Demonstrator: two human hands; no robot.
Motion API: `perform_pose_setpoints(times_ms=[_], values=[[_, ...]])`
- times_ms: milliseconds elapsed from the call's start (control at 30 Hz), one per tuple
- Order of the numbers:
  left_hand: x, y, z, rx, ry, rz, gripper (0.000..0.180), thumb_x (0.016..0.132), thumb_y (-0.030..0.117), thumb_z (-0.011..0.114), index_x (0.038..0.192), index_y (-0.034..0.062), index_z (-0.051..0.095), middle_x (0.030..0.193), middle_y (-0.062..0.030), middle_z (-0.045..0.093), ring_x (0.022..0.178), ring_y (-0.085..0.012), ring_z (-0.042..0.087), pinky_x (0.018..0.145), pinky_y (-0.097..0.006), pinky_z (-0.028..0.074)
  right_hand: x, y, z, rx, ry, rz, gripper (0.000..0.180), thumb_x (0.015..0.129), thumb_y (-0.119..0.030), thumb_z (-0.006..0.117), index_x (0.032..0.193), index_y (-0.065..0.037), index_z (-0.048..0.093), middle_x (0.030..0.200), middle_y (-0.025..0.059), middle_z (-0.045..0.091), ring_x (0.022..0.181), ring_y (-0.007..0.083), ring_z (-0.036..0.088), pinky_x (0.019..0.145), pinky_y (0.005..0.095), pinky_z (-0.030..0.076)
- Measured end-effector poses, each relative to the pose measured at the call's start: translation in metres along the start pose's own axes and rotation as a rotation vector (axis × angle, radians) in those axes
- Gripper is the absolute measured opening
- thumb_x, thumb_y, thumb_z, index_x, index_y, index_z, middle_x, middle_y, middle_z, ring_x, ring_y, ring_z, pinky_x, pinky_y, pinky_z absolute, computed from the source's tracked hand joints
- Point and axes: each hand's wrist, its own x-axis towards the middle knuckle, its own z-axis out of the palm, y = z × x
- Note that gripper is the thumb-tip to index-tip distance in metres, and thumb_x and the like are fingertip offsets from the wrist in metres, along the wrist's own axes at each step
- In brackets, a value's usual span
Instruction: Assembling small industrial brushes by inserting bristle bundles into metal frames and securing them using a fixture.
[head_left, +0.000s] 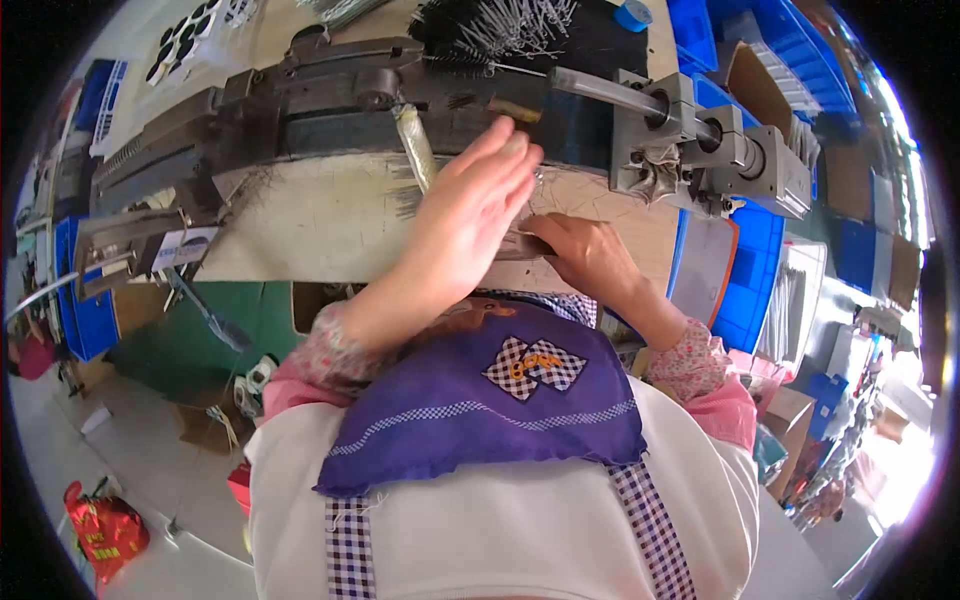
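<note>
My left hand (472, 215) is held over the workbench with its fingers stretched out and close together; nothing shows in it. Just left of it, a lever handle wrapped in yellowish tape (416, 148) slants down from the metal machine (300, 115). At the bench's front edge, my right hand (590, 258) has curled fingers closed at a brownish, shiny piece (522, 246), partly hidden and too unclear to name. Beyond the hands, a thin wire brush with dark bristles (465, 64) reaches toward the machine's metal rod (605, 92).
Many twisted-wire brushes (520, 25) lie heaped on a black surface at the back, near a blue round cap (633, 15). Metal bearing blocks (710, 140) stand at the right. Blue bins (750, 270) sit beyond the bench's right edge. Loose bristles litter the wooden benchtop (310, 220).
</note>
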Motion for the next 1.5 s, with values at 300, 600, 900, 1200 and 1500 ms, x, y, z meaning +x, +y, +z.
perform_pose_setpoints(times_ms=[300,600,900,1200,1500], values=[[-0.096,0.107,-0.241,2.432,1.364,0.819,0.083,0.083,0.024,0.062,0.150,0.0068,0.017,0.151,-0.0257,0.022,0.138,-0.0417,0.026,0.104,-0.062,0.028,0.012,0.016,-0.003,0.181,0.047,-0.105,0.023,0.075,-0.005,0.066,0.094,-0.005,0.054,0.084,0.0099,0.061,0.074,0.0281,0.064,0.063,0.0381,0.052],[-0.133,0.122,-0.282,1.620,1.554,0.334,0.078,0.084,0.031,0.065,0.146,0.0055,0.025,0.099,-0.0275,0.065,0.091,-0.0452,0.063,0.080,-0.046,0.050,0.000,0.000,-0.056,0.268,0.537,0.191,0.009,0.086,-0.002,0.061,0.094,-0.001,0.058,0.085,0.0078,0.060,0.074,0.0164,0.057,0.071,0.0277,0.047],[-0.055,0.049,-0.030,1.211,-0.431,0.401,0.042,0.099,0.025,0.045,0.134,0.0029,0.039,0.121,-0.0169,0.048,0.099,-0.0280,0.053,0.089,-0.039,0.044,0.052,-0.076,-0.101,0.510,0.357,-0.150,0.007,0.091,-0.003,0.057,0.096,-0.001,0.060,0.074,0.0047,0.060,0.064,0.0099,0.058,0.061,0.0232,0.046],[-0.012,0.004,-0.057,0.709,-0.108,0.443,0.029,0.102,0.027,0.040,0.090,0.0026,0.052,0.080,-0.0033,0.048,0.068,-0.0133,0.050,0.061,-0.029,0.044,0.087,-0.025,-0.119,-0.129,0.438,-0.221,0.023,0.082,0.005,0.059,0.103,0.000,0.065,0.093,0.0133,0.062,0.082,0.0289,0.061,0.072,0.0348,0.050],[-0.041,0.111,-0.022,-0.500,-0.456,-0.135,0.029,0.101,0.023,0.041,0.097,-0.0024,0.052,0.084,-0.0006,0.045,0.038,-0.0041,0.028,0.033,-0.020,0.020,0.116,-0.022,-0.107,-0.471,0.374,-0.337,0.027,0.071,0.000,0.062,0.099,-0.001,0.060,0.083,0.0104,0.055,0.078,0.0264,0.060,0.065,0.0351,0.052]])
